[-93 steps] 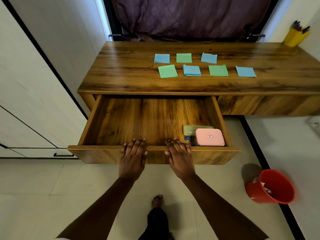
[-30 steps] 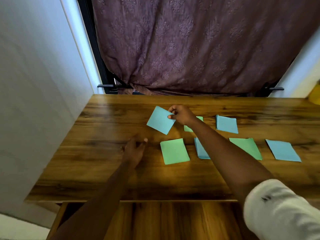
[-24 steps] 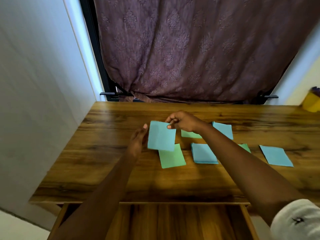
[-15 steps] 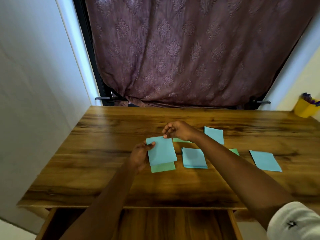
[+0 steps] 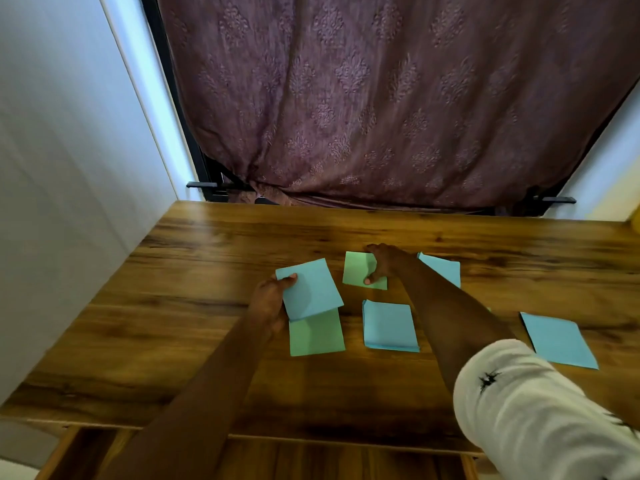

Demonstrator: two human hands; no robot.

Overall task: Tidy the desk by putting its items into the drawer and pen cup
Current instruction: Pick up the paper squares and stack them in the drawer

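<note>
My left hand (image 5: 268, 301) holds a blue paper note (image 5: 310, 289) by its left edge, just above a green note (image 5: 317, 336) lying on the wooden desk (image 5: 207, 265). My right hand (image 5: 384, 263) rests on a second green note (image 5: 360, 270) further back, thumb at its near edge and fingers at its far edge. A blue note stack (image 5: 389, 325) lies between my arms. Another blue note (image 5: 443, 268) lies behind my right forearm, and one more blue note (image 5: 557, 339) lies at the right. The open drawer (image 5: 329, 460) shows at the bottom edge.
A purple patterned curtain (image 5: 381, 98) hangs behind the desk. A white wall (image 5: 69, 168) stands at the left. A yellow sliver of the pen cup (image 5: 636, 221) shows at the far right edge. My white sleeve (image 5: 536, 417) covers the lower right.
My right hand passed the blue note to my left hand, then moved back onto the rear green note. My left hand now holds the blue note over the front green note.
</note>
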